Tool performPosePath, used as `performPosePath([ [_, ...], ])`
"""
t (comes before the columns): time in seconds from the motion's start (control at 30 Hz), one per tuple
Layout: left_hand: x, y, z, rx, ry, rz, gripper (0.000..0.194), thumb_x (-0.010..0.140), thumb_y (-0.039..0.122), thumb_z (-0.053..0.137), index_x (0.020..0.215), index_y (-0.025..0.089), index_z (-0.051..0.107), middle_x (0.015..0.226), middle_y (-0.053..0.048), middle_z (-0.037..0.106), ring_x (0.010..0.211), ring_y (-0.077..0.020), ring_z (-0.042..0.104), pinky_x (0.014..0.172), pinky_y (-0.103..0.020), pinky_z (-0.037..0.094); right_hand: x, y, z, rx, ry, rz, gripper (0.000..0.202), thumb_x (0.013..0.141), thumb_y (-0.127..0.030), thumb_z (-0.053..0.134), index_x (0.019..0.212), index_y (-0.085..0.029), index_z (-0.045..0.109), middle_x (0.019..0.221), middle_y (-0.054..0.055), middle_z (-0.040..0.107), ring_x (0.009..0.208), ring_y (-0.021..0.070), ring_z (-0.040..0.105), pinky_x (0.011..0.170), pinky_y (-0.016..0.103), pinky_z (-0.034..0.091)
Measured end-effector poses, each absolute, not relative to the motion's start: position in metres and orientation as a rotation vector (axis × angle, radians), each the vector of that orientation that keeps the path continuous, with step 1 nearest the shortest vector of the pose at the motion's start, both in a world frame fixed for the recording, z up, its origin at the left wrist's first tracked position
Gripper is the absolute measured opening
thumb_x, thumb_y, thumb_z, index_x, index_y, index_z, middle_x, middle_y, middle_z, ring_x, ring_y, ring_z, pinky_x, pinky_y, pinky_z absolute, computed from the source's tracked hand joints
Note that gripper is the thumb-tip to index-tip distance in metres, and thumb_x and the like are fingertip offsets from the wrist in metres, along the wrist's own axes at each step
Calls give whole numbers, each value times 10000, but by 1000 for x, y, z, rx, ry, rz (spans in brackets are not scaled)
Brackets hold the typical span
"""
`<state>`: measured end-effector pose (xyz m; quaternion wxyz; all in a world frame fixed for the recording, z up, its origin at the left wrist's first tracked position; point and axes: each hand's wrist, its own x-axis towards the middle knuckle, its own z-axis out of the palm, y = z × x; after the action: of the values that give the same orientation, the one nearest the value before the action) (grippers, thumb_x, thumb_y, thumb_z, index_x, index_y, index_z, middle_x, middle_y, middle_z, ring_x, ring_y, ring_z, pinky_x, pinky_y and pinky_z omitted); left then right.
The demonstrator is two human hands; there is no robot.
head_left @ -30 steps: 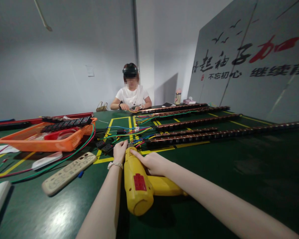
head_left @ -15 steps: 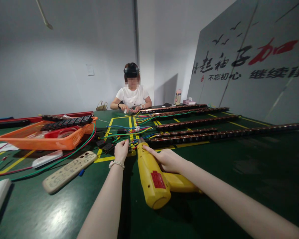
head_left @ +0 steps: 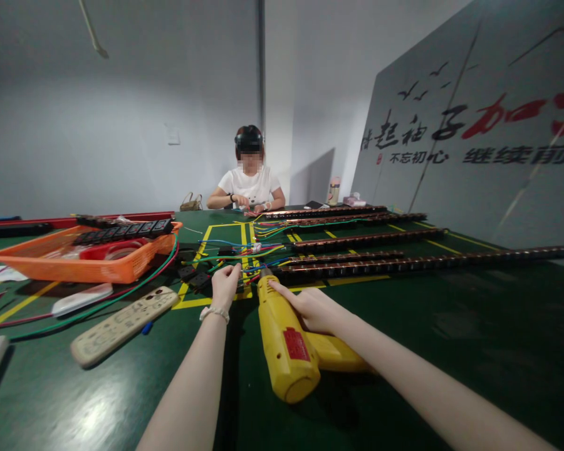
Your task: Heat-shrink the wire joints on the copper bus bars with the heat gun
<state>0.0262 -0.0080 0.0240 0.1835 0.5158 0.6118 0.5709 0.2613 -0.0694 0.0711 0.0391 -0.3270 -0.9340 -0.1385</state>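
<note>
My right hand [head_left: 317,309] grips the likely hefty heat gun [head_left: 286,347] — best held behind its nozzle [head_left: 266,272] — my left hand [head_left: 225,287] seemingly pinched, hold unclear.

Board [head_left: 489,139], upper line [head_left: 451,123]: 起袖子 in black, 加 in red; leading character by the board's left edge blurred, last red one cut off. Lower line [head_left: 479,155], black: 不忘初心 继续前, remainder cut off. Small red seal [head_left: 378,159] near left edge: illegible. Red label [head_left: 296,344] on yellow heat gun [head_left: 275,313]: print too small to read.
</note>
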Motion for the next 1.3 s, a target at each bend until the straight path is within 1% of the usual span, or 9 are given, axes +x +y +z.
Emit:
performPosePath([
  [0.1, 25, -7, 23, 1448, 1726, 1606, 381, 729, 450, 479, 485, 158, 504, 511, 14, 517, 553, -114, 442, 544, -220, 302, 261, -70, 72, -1015, -2852, -421, 904, 671, -138, 500, 1443, -156, 30, 715, 39, 661, 576, 193, 587, 487, 260, 230],
  [0.23, 24, -6, 22, 1460, 1759, 1594, 348, 718, 418, 475, 494, 158, 530, 497, 12, 516, 546, -121, 445, 544, -227, 309, 261, -71, 72, -1023, -2853, -430, 908, 679, -164, 512, 1444, -161, 22, 725, 40, 659, 592, 204, 591, 497, 262, 258],
  [0.5, 22, -4, 21, 1495, 1794, 1577, 298, 687, 363, 459, 487, 158, 541, 482, 17, 510, 548, -127, 459, 547, -230, 317, 236, -70, 67, -909, -2851, -384, 895, 701, -171, 510, 1437, -97, 6, 768, 69, 678, 636, 221, 611, 540, 275, 343],
  [0.67, 20, -3, 19, 1504, 1788, 1566, 321, 700, 398, 449, 499, 157, 517, 481, 36, 452, 534, -112, 411, 519, -223, 290, 218, -68, 69, -879, -2885, -423, 884, 700, -159, 508, 1439, -104, 26, 792, 81, 684, 681, 228, 624, 548, 282, 375],
  [0.8, 19, -4, 19, 1523, 1793, 1554, 328, 712, 411, 452, 537, 150, 546, 504, 36, 454, 553, -112, 409, 533, -222, 294, 217, -68, 68, -894, -2875, -403, 894, 698, -163, 516, 1439, -105, 17, 811, 82, 683, 694, 221, 626, 567, 280, 392],
  [0.87, 20, -5, 20, 1521, 1801, 1548, 341, 719, 422, 451, 535, 151, 545, 504, 37, 446, 551, -111, 403, 536, -221, 295, 219, -66, 66, -887, -2857, -394, 903, 697, -168, 519, 1437, -96, 6, 817, 87, 683, 688, 223, 626, 577, 284, 396],
  [1.0, 21, -6, 20, 1557, 1796, 1537, 382, 724, 462, 465, 486, 163, 487, 472, 43, 385, 526, -101, 365, 519, -214, 283, 223, -63, 61, -839, -2856, -415, 911, 699, -173, 525, 1435, -85, -6, 797, 89, 680, 652, 232, 617, 576, 295, 392],
  [1.17, 24, -7, 19, 1546, 1801, 1547, 387, 694, 503, 519, 507, 165, 505, 493, 37, 439, 534, -101, 384, 526, -205, 306, 224, -64, 63, -849, -2861, -415, 904, 695, -163, 510, 1435, -89, -3, 797, 93, 677, 641, 229, 609, 561, 288, 370],
  [1.3, 25, -9, 21, 1561, 1832, 1553, 391, 688, 503, 528, 488, 169, 487, 473, 40, 428, 518, -99, 371, 517, -210, 293, 231, -65, 67, -882, -2862, -426, 910, 675, -159, 509, 1439, -115, 17, 771, 81, 677, 606, 227, 610, 504, 269, 321],
])
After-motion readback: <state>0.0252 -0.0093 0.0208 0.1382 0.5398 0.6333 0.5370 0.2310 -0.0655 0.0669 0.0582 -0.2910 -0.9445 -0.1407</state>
